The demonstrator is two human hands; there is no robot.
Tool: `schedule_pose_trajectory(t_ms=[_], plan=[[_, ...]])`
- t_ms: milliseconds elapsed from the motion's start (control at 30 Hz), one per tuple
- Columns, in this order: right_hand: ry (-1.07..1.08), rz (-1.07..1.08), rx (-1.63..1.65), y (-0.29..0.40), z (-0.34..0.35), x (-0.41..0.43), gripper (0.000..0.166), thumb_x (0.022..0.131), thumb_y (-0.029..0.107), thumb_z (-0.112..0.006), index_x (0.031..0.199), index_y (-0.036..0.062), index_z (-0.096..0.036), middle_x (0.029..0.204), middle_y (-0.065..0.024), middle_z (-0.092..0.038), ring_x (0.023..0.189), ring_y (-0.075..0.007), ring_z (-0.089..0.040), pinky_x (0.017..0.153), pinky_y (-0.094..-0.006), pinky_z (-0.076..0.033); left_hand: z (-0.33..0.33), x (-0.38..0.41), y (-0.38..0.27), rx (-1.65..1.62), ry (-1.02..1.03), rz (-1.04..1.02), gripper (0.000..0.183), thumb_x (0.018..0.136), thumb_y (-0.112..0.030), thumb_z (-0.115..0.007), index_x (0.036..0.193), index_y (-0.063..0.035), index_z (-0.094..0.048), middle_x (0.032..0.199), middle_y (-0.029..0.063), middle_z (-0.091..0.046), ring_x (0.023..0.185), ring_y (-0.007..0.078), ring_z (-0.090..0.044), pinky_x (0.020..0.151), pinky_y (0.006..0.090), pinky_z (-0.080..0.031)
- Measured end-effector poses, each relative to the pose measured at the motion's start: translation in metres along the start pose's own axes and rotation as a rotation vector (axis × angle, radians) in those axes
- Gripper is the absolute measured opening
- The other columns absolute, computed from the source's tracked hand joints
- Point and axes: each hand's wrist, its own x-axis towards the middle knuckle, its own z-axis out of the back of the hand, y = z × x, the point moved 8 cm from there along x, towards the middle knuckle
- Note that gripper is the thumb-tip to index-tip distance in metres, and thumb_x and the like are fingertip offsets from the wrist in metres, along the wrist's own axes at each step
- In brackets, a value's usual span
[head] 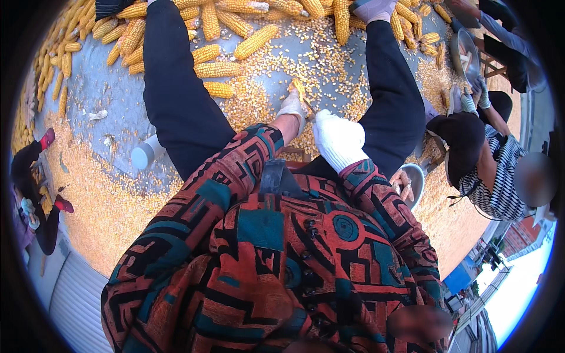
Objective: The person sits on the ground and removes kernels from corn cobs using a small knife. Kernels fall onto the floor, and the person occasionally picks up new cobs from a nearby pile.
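Observation:
Between my spread legs, my left hand [292,108], in a pale glove, is closed around an ear of corn [298,88] whose yellow top shows above the fingers. Just to its right my right hand [339,136], in a white knitted glove, grips a thin dark tool [310,106], perhaps a screwdriver or an awl; its tip points toward the ear. The glove hides the handle. Loose corn kernels [254,101] lie on the grey sheet [119,101] under and around both hands. Several whole yellow corn ears [218,69] lie beyond, beside my left leg.
A pile of ears [132,39] spreads along the far side. A grey cylindrical container [143,155] lies by my left leg. A metal basin of cobs [408,185] stands at my right. People [490,167] sit at the right, with another basin [467,57]; another person [33,207] is at the left.

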Motion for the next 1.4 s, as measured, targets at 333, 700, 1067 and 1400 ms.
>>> schedule_pose_trajectory(t_ms=[333,700,1067,1400], plan=[[0.114,-0.053,0.114,-0.011,-0.021,0.03,0.02,0.086,0.026,-0.057,0.082,0.0065,-0.061,0.069,-0.0149,-0.065,0.064,-0.0335,-0.066,0.056,-0.0457,-0.05,0.007,0.093,0.028,-0.07,0.116,0.013,0.053,0.096,-0.053,-0.045,0.124,-0.0083,-0.052,0.106,0.0116,-0.063,0.096,0.0271,-0.061,0.086,0.0433,-0.049],[0.127,-0.17,0.213,-0.024,-0.05,0.077,0.026,0.087,0.031,-0.054,0.087,0.0069,-0.064,0.081,-0.0164,-0.067,0.08,-0.0353,-0.066,0.07,-0.0458,-0.051,0.0,0.079,0.031,-0.12,0.305,0.15,0.054,0.098,-0.053,-0.036,0.129,-0.0114,-0.052,0.13,0.0119,-0.057,0.12,0.0303,-0.052,0.102,0.0486,-0.039],[0.067,-0.226,0.287,-0.027,0.013,0.002,0.026,0.089,0.035,-0.058,0.098,0.0123,-0.065,0.078,-0.0127,-0.068,0.076,-0.0321,-0.067,0.065,-0.0422,-0.051,0.008,0.07,0.002,-0.396,0.288,0.191,0.038,0.099,-0.045,-0.04,0.122,-0.0175,-0.055,0.117,0.0107,-0.059,0.098,0.0285,-0.06,0.083,0.0497,-0.051],[-0.009,-0.217,0.326,-0.022,0.045,-0.023,0.021,0.089,0.032,-0.058,0.095,0.0124,-0.062,0.072,-0.012,-0.066,0.067,-0.0326,-0.066,0.057,-0.0428,-0.051,0.004,0.033,-0.021,-0.21,0.299,0.148,0.029,0.096,-0.039,-0.051,0.103,-0.0125,-0.062,0.08,0.0025,-0.063,0.065,0.0201,-0.059,0.05,0.0324,-0.049]])
